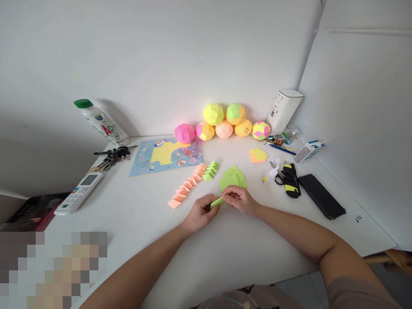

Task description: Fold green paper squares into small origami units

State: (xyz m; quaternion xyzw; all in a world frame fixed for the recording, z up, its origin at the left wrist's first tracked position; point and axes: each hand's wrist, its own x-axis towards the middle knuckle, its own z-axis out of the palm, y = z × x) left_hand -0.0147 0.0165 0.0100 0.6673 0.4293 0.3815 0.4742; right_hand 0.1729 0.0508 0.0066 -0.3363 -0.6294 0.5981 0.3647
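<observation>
A strip of folded green paper point(217, 201) is held between my two hands, low over the front of the table. My left hand point(201, 212) pinches its left end, with the thumb along the near side. At the other end, the fingers of my right hand point(240, 199) are closed on it. Just behind them lies a loose pile of green paper sheets point(233, 177). To the left runs a row of folded orange paper pieces point(186, 186), and beside its far end is a shorter row of folded green pieces point(210, 171).
Paper polyhedron balls point(214, 114) are stacked against the wall. Scissors point(283, 177), a black phone point(322, 195) and yellow and orange sheets point(258, 155) lie to the right. A blue printed board point(141, 161), a remote point(79, 193) and a bottle point(101, 124) are on the left.
</observation>
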